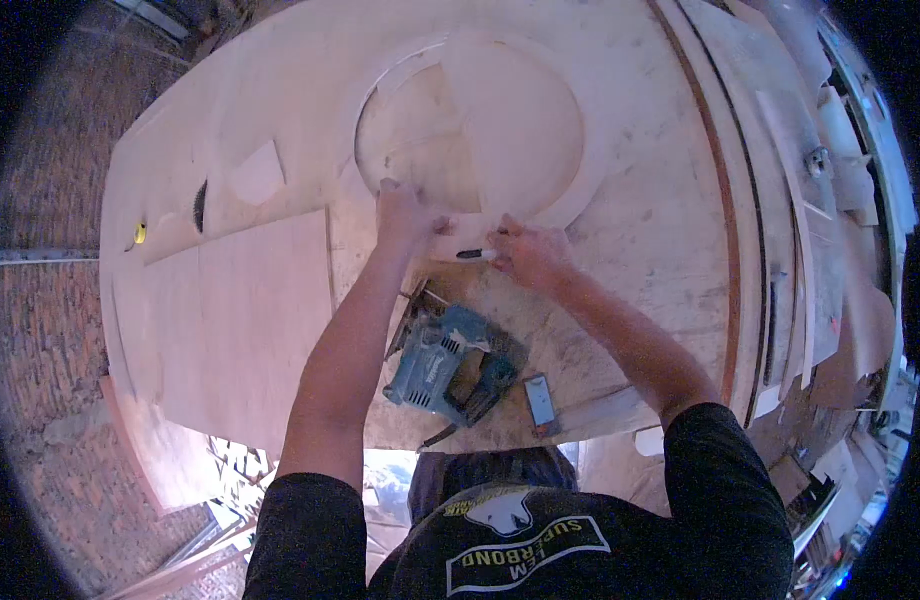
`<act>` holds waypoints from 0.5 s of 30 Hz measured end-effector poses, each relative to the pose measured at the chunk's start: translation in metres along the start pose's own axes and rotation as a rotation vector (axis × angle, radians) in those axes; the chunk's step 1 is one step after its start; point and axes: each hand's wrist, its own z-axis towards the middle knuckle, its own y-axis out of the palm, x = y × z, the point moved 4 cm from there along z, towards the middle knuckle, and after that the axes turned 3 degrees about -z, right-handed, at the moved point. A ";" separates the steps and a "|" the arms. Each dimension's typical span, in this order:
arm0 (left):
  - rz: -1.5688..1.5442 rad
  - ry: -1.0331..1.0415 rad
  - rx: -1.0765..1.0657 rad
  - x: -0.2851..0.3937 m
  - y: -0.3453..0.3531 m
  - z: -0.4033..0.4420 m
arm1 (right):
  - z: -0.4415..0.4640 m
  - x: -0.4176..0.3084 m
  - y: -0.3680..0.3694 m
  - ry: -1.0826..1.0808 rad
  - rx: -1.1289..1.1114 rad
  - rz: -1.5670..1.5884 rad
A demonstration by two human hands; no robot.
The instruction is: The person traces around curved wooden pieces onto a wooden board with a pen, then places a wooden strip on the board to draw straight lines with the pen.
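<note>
A pale plywood ring (pixel 456 240) lies flat on the large plywood sheet (pixel 650 250), its round opening partly over a separate thin wooden piece (pixel 515 120). My left hand (pixel 406 218) grips the ring's near-left edge, fingers bent and thumb toward the middle. Across from it, my right hand (pixel 532 252) is closed around a marker (pixel 474 254) with a dark end pointing left; its fingertips also touch the ring's near edge. Between my forearms sits a blue-green jigsaw (pixel 445 365) on its side.
A small whitish rectangular object (pixel 540 400) lies right of the jigsaw. Leftward are a thin plywood panel (pixel 240 320), a yellow tape measure (pixel 139 234), a dark curved piece (pixel 200 206) and a pale offcut (pixel 260 172). Stacked boards (pixel 780 240) stand along the right.
</note>
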 end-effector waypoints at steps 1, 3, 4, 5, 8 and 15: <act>-0.022 0.027 0.056 0.002 -0.006 -0.001 | 0.003 0.002 -0.001 -0.012 -0.009 0.015; -0.128 0.071 0.239 0.015 -0.035 -0.022 | -0.001 0.003 -0.005 0.000 0.022 0.051; -0.214 0.087 0.364 0.025 -0.057 -0.043 | -0.005 0.001 -0.009 0.005 0.036 0.072; -0.231 0.113 0.454 0.024 -0.075 -0.059 | -0.006 0.000 -0.012 0.022 0.046 0.053; -0.286 0.103 0.633 -0.006 -0.121 -0.120 | -0.007 -0.006 -0.015 0.033 0.077 0.046; -0.208 -0.207 0.913 -0.177 -0.087 -0.339 | -0.068 -0.001 -0.028 0.038 0.607 0.232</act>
